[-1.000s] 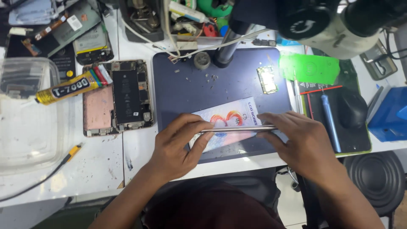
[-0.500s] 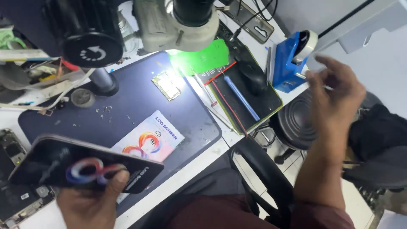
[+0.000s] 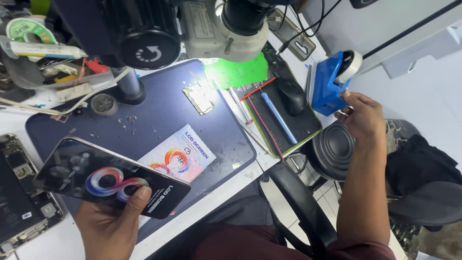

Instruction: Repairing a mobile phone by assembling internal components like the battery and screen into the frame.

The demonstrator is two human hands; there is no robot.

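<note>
Both hands are in view and well apart. A flat black phone screen with a swirl of colours on its cover film [image 3: 110, 179] is gripped by the left hand [image 3: 113, 226], with the thumb on top and the fingers tucked under it. It is held tilted above the front left corner of the dark blue work mat [image 3: 159, 108] and is not laid on anything. The right hand [image 3: 363, 115] is stretched out past the right edge of the desk to the blue plastic tape holder [image 3: 329, 86] with its pale roll. The fingers are curled at the holder's lower side, but whether anything is pinched cannot be told.

A white card with the same coloured swirl [image 3: 180, 155] is seen flat on the mat, just beside the held screen. A small green circuit board [image 3: 201, 95] is lit up under the big microscope [image 3: 192, 29]. A blue plastic prying stick [image 3: 278, 117] is kept on the black tray at the right edge. An opened silver phone body [image 3: 21, 192] is found at the left edge of the desk, near the left hand.

By the look of it, the screen has been taken off its card. It has not yet been joined to the open phone body, and its cover film seems to be on.
</note>
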